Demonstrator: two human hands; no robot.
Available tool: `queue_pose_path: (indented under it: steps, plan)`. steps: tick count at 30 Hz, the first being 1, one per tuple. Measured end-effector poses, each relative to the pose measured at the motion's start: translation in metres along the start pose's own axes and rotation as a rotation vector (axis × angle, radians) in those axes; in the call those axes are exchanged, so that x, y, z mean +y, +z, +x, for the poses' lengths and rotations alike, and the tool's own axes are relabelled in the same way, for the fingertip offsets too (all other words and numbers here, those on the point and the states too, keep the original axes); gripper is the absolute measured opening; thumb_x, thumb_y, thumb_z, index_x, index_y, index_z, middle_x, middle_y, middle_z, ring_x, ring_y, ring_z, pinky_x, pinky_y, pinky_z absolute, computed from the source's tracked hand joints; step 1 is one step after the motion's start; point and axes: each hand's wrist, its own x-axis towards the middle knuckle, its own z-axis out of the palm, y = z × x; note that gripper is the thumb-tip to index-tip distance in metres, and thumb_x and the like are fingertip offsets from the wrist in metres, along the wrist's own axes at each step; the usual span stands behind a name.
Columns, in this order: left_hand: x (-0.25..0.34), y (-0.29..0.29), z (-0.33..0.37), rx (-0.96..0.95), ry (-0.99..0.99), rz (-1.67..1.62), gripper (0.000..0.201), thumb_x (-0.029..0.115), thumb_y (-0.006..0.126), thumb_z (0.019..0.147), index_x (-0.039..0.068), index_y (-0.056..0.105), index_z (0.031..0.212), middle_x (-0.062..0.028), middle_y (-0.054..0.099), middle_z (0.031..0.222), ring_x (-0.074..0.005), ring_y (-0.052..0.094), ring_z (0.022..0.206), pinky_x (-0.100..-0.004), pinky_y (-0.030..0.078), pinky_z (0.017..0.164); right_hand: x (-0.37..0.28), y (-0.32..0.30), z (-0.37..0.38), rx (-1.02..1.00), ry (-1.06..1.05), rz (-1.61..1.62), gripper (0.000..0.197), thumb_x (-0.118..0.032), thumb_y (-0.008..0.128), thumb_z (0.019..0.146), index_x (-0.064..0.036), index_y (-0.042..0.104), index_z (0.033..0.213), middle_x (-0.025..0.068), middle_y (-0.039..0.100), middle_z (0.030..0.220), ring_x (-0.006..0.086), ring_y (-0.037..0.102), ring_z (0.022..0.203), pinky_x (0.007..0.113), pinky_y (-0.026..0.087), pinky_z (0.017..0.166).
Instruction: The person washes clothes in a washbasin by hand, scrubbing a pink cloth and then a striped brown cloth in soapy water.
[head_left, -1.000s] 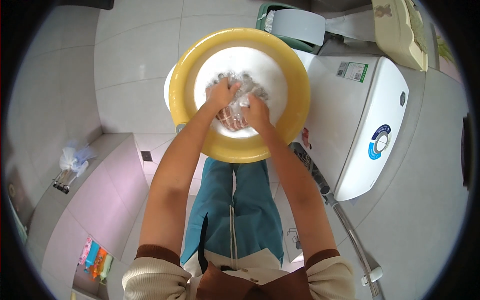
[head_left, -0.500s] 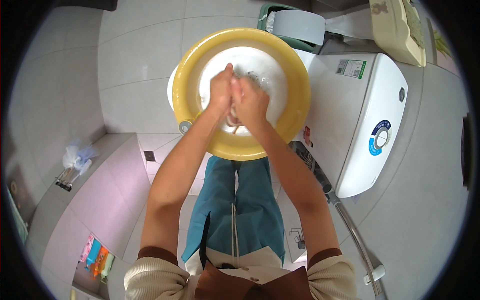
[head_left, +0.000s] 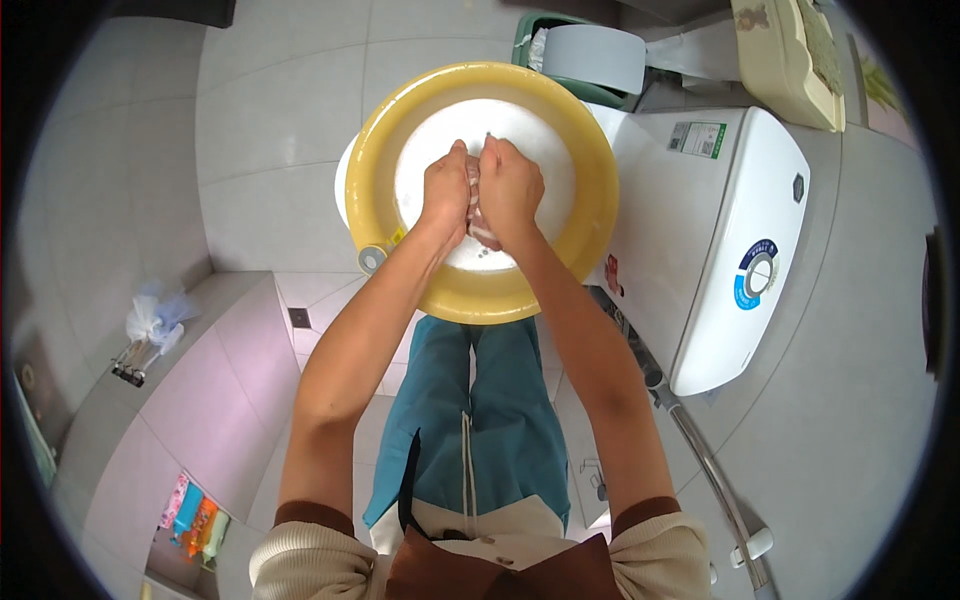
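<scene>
A large yellow basin holds water covered in white suds. Over the suds, my left hand and my right hand sit side by side with the fingers curled in. Both are closed on a bunched wet cloth, brownish pink with paler patches, which shows in the gap between them. Most of the cloth is hidden by the hands, so its exact kind cannot be made out.
A white washing machine with a round dial stands to the right of the basin. Beyond it are a green bin and a cream container. A metal pole runs along the lower right. Colourful packets sit in a niche at lower left.
My hands were pressed together, blurred over the suds; now they are slightly apart at the knuckles, with the cloth showing between them. Bubbles beyond the hands look smoother.
</scene>
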Motion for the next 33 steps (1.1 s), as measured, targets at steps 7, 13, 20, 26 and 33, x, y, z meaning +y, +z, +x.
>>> queue_pose_path:
  steps: [7,13,20,26,33]
  plan:
    - [0.004,-0.007,-0.003,-0.027,-0.034,-0.076,0.038,0.034,0.041,0.095,0.001,0.055,0.084,-0.0076,0.056,0.075,-0.0187,0.055,0.065,-0.0346,0.047,0.059,-0.003,0.001,0.000,0.004,-0.065,0.070,0.032,-0.027,0.045,0.089,-0.0043,0.057,0.070,0.0189,0.058,0.063,0.0390,0.056,0.061,0.046,0.043,0.057]
    - [0.013,-0.034,-0.008,-0.126,-0.020,-0.006,0.048,0.051,0.049,0.089,0.004,0.055,0.093,-0.0081,0.059,0.087,-0.0159,0.055,0.075,-0.0337,0.048,0.070,0.033,-0.014,0.015,-0.476,0.102,0.645,0.037,-0.033,0.053,0.090,0.0010,0.058,0.076,0.0046,0.055,0.067,0.0099,0.052,0.068,0.030,0.041,0.060]
    - [0.005,-0.065,0.003,0.052,0.412,0.336,0.038,0.040,0.056,0.089,0.002,0.055,0.081,-0.0031,0.057,0.073,-0.0107,0.052,0.066,-0.0252,0.044,0.064,0.056,-0.042,0.025,-0.855,-0.073,0.218,0.031,-0.032,0.065,0.080,-0.0020,0.062,0.088,0.0068,0.061,0.075,0.0135,0.055,0.069,0.027,0.045,0.068]
    - [-0.002,-0.053,0.015,0.251,0.313,0.341,0.041,0.040,0.053,0.090,0.000,0.054,0.080,-0.0051,0.056,0.075,-0.0101,0.051,0.069,-0.0252,0.043,0.064,0.036,-0.004,-0.009,-0.230,-0.038,0.529,0.024,-0.016,0.059,0.080,-0.0013,0.056,0.099,0.0171,0.063,0.086,0.0292,0.062,0.079,0.036,0.047,0.073]
    - [-0.006,-0.020,0.003,0.153,0.161,-0.196,0.037,0.027,0.050,0.091,0.007,0.048,0.060,-0.0002,0.043,0.054,-0.0119,0.039,0.048,-0.0291,0.036,0.047,-0.046,-0.010,-0.043,0.034,-0.304,0.134,0.025,-0.022,0.058,0.085,-0.0044,0.056,0.067,0.0151,0.056,0.059,0.0356,0.054,0.055,0.043,0.041,0.051]
